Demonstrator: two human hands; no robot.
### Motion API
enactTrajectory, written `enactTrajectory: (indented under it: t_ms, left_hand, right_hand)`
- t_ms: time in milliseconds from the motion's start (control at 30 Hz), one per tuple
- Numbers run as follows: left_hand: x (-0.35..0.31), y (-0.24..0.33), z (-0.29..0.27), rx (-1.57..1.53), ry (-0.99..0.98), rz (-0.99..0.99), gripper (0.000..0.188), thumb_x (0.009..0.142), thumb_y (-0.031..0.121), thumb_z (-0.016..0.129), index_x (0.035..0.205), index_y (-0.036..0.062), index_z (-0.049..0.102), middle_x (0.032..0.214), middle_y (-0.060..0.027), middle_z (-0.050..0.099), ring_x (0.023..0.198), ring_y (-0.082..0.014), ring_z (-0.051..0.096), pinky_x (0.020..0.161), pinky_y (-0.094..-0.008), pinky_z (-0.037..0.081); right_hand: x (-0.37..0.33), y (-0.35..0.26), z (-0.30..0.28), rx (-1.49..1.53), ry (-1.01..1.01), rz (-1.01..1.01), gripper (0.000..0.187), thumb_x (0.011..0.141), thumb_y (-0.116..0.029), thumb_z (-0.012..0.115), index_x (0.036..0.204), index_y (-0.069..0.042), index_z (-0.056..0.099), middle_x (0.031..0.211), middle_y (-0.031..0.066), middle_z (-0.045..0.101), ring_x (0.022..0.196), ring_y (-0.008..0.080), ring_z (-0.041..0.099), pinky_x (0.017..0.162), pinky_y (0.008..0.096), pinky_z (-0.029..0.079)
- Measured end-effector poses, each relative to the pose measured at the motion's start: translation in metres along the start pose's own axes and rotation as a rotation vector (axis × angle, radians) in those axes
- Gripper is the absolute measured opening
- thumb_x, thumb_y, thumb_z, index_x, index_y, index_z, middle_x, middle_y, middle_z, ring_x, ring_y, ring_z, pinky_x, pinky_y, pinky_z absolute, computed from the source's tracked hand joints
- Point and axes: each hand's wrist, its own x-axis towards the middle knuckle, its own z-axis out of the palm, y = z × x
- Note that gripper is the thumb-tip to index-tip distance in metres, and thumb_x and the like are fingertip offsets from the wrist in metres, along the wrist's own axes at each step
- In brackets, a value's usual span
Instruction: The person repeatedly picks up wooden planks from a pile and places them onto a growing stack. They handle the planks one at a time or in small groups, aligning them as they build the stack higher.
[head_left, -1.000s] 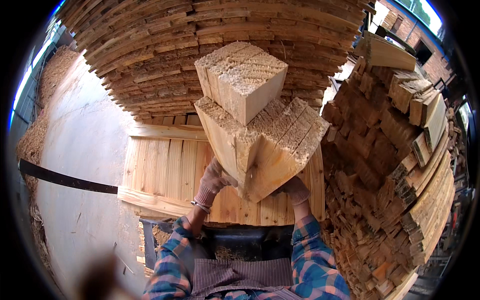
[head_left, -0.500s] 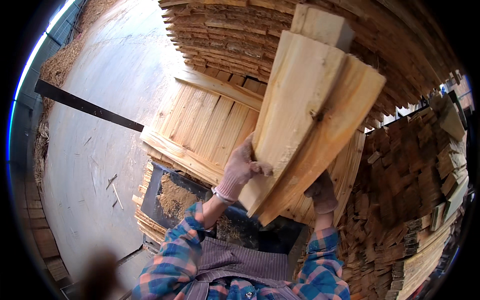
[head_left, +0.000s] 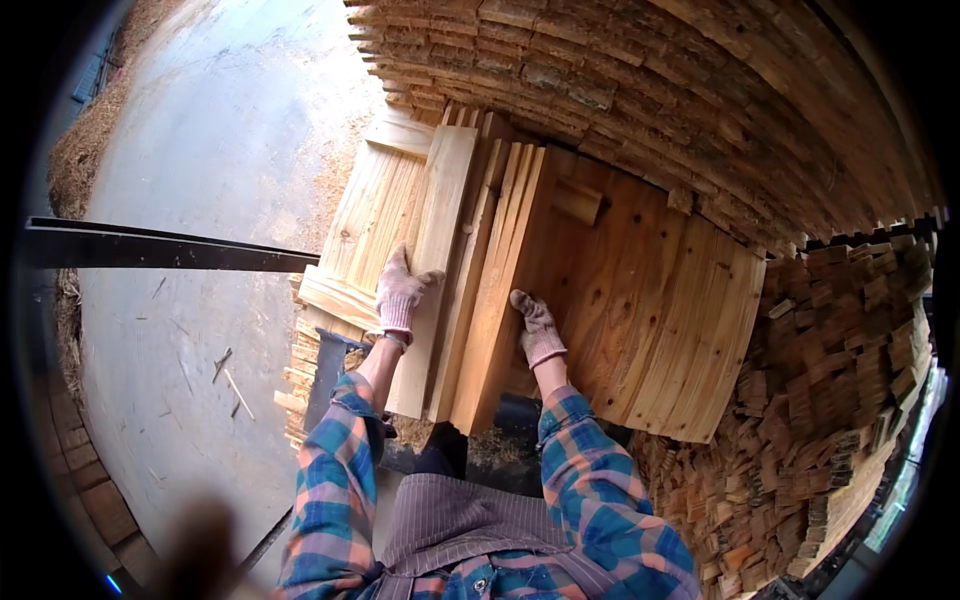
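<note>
Both my hands wear pinkish work gloves. A bundle of wooden boards [head_left: 492,290] stands on edge between them on a plank-covered surface. My left hand [head_left: 400,298] grips the bundle's left side, its thumb lying across the pale outer board [head_left: 437,250]. My right hand [head_left: 540,328] is pressed to the right side, with its fingers against the reddish face of the outermost board. Narrow gaps show between some of the boards. The fingertips on both sides are partly hidden.
Planks [head_left: 660,300] lie side by side to the right, with a small wood block [head_left: 577,201] on them. A tall lumber stack [head_left: 600,90] rises behind. More stacked wood [head_left: 800,350] is at the right. A dark metal bar [head_left: 170,245] reaches in from the left, above the grey floor [head_left: 200,350].
The boards have come down from a raised, tilted position onto the planks, and now stand on edge. Both my hands have moved left with them. The view has shifted, showing more planks at right.
</note>
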Motion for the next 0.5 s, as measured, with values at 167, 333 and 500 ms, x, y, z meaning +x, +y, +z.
enactTrajectory:
  t_ms: [167,333,500]
  left_hand:
    - [-0.011,-0.011,-0.005,0.044,-0.004,-0.047,0.095,0.067,0.039,0.082,0.142,0.0043,0.035,0.135,-0.0225,0.049,0.122,-0.0328,0.051,0.101,-0.0375,0.043]
    - [-0.008,-0.018,-0.009,0.290,0.046,0.233,0.096,0.070,0.048,0.076,0.146,0.0168,0.026,0.141,-0.0191,0.036,0.124,-0.0381,0.043,0.102,-0.0455,0.040]
    - [0.016,-0.067,-0.017,0.181,-0.066,0.047,0.100,0.070,0.044,0.078,0.148,0.0175,0.023,0.136,-0.0196,0.041,0.123,-0.0379,0.044,0.102,-0.0434,0.040]
  right_hand:
    - [-0.017,-0.030,-0.006,-0.181,0.315,0.017,0.021,0.082,-0.012,0.064,0.081,-0.009,0.043,0.072,0.0013,0.054,0.069,0.0125,0.054,0.072,0.0246,0.047]
    - [-0.005,-0.033,-0.040,-0.682,0.417,0.043,0.017,0.082,-0.010,0.064,0.081,-0.004,0.048,0.071,0.0011,0.051,0.065,0.0110,0.048,0.068,0.0213,0.043]
    - [-0.021,-0.071,0.031,-1.534,0.345,-0.083,0.096,0.072,-0.031,0.077,0.144,0.005,0.025,0.131,0.0305,0.047,0.121,0.0395,0.048,0.096,0.0436,0.045]
